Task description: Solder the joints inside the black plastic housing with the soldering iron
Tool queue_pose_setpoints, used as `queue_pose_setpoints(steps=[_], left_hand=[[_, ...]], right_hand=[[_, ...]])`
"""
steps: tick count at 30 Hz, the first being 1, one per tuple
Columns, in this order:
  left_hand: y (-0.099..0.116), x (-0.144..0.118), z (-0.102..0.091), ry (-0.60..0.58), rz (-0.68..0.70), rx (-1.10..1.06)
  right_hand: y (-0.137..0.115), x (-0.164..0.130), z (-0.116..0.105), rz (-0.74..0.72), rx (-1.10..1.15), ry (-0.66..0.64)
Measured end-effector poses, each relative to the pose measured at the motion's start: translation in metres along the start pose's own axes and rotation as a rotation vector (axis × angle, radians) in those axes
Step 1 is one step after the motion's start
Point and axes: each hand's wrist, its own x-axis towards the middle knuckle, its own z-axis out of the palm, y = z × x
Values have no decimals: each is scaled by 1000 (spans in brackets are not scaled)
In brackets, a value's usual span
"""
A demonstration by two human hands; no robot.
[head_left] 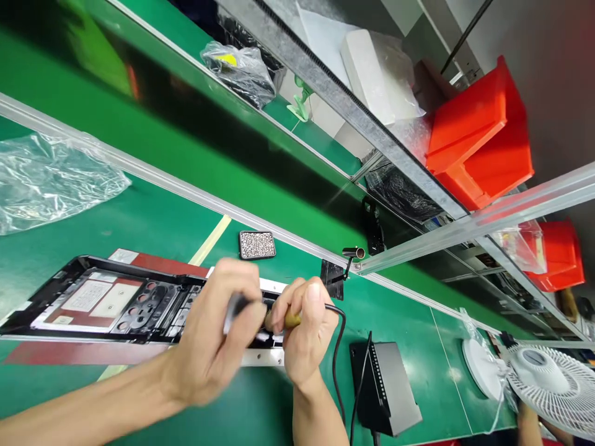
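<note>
A long black panel (pixel 102 297) with white labels and round holes lies on the green table (pixel 153 217), over a red sheet. My left hand (pixel 214 334) is closed around a dark, slim tool (pixel 235 306) above the panel's right end. My right hand (pixel 307 325) grips a yellowish handle (pixel 292 319) with a black cable (pixel 339 353) running from it. Both hands meet over the panel's right end, where a white metal strip (pixel 260 357) shows. The tool tips are hidden by my fingers.
A small tray of screws (pixel 257 244) sits behind the hands. A dark grey box (pixel 385 384) stands to the right. Crumpled clear plastic (pixel 51 179) lies at left. Red bins (pixel 483 136) sit on the rack; a white fan (pixel 548 384) and another person's arm (pixel 530 424) are at far right.
</note>
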Motion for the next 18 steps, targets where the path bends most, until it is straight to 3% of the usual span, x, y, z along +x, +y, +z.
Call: queue_pose_setpoints(steps=[5, 10, 14, 18], left_hand=[[12, 41, -23, -91, 6, -73], [31, 57, -21, -227, -1, -82], [38, 60, -19, -339, -57, -166], [23, 57, -18, -270, -128, -128]], right_hand=[[-4, 4, -12, -286, -388, -1], [-9, 9, -19, -304, -549, -98], [-9, 9, -22, -312, -584, -98], [-7, 9, -23, -342, -636, -89]])
